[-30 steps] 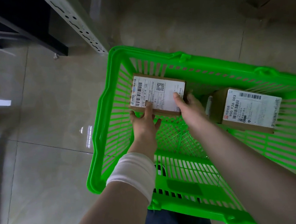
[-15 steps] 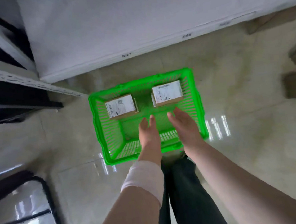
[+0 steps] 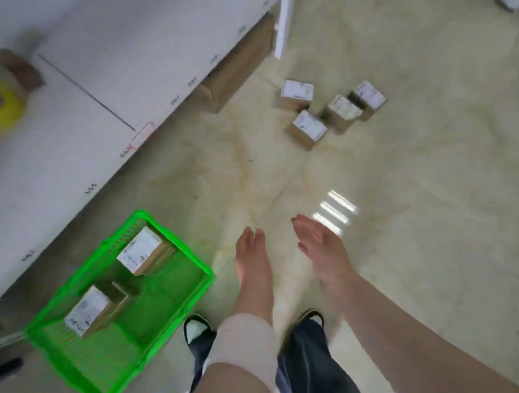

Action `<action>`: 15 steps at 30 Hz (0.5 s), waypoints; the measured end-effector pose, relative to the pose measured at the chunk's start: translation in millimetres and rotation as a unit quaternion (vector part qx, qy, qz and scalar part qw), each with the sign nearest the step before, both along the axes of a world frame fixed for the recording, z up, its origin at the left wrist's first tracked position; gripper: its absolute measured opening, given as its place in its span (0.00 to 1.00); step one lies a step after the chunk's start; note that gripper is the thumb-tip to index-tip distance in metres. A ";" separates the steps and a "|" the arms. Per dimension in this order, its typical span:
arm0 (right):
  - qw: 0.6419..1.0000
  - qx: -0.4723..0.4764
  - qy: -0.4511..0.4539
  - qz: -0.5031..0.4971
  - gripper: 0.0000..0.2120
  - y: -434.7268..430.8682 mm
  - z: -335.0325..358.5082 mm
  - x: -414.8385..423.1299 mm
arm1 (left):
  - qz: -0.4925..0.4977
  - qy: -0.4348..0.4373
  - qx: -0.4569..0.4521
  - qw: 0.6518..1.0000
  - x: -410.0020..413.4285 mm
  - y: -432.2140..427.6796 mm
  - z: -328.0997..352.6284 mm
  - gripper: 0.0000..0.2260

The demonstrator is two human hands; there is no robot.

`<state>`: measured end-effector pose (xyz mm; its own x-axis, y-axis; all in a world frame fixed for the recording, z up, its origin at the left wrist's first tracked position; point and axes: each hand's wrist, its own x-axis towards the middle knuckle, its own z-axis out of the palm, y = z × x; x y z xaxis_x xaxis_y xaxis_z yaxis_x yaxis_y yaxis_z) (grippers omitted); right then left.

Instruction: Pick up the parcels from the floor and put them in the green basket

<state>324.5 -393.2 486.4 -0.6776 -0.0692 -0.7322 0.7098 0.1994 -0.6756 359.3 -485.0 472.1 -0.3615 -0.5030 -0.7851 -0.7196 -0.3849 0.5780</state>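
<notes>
Heading for floor parcels (image 3: 332,111) ahead; left hand (image 3: 251,254) and right hand (image 3: 318,244) spread, empty. Take nearest, carry to green basket (image 3: 195,266).

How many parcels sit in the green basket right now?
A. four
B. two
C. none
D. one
B. The green basket holds two parcels, one near its far end and one near its left end, while both the left hand and the right hand are open and empty.
</notes>
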 end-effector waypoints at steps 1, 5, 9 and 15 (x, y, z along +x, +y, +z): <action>1.000 -0.001 0.006 -0.016 0.18 24.9 5.4 -15.0 | -0.002 0.018 0.008 1.000 -18.4 20.0 7.0 0.20; 0.997 0.002 0.030 -0.076 0.18 100.8 22.3 -74.2 | -0.059 0.053 0.047 0.996 -91.4 98.6 43.6 0.21; 0.992 -0.010 0.047 -0.114 0.16 142.2 38.2 -136.7 | -0.106 0.081 0.046 0.990 -157.9 143.0 63.2 0.21; 0.989 0.000 0.033 -0.146 0.22 186.8 50.4 -233.4 | -0.127 0.088 0.058 0.986 -253.2 183.5 77.1 0.21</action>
